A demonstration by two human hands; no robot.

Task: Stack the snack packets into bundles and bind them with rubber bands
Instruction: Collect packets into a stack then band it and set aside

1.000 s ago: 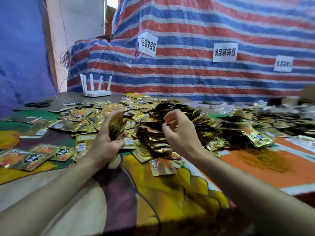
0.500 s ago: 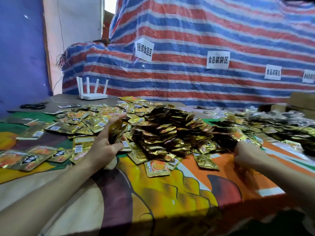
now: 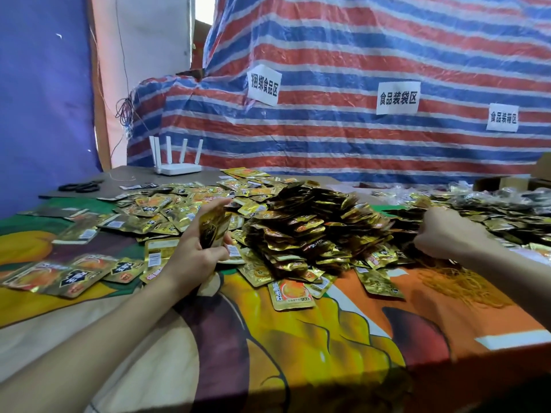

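Left hand (image 3: 190, 254) gripping packets (image 3: 213, 226), right hand (image 3: 447, 231) curled beside rubber bands (image 3: 459, 281)

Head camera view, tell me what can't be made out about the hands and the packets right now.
- Right hand: its fingers curl away from the camera, so whether they pinch any of the rubber bands is hidden.
- Left hand: its stack of packets is edge-on and partly covered by the hand; count unclear.
- Far-right packets: blurred near the frame edge.
- Dark item left of the router: too small to identify.
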